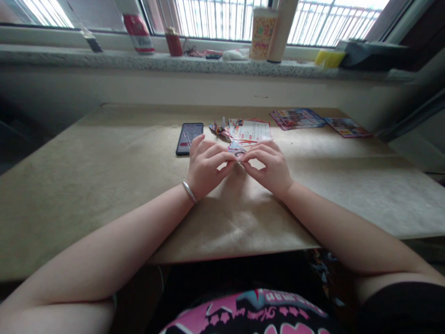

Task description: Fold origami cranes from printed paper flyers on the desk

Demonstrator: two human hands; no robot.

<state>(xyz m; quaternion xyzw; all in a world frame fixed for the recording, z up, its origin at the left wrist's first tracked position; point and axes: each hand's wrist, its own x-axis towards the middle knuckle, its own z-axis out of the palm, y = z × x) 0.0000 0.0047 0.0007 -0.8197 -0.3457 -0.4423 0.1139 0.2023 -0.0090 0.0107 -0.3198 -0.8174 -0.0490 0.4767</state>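
Note:
Both hands meet at the middle of the brown table [104, 176]. My left hand [205, 167] and my right hand [269, 167] pinch a small folded piece of printed paper [237, 150] between their fingertips, just above the tabletop. A silver bangle [189, 191] circles my left wrist. Directly behind the hands lie a printed leaflet [251, 130] and a small folded paper figure [219, 129].
A dark phone [189, 138] lies flat left of the leaflet. Two more stacks of printed sheets [297, 118] [346, 126] sit at the far right. The window sill [156, 61] behind holds cups, a red can, a brush and a yellow sponge.

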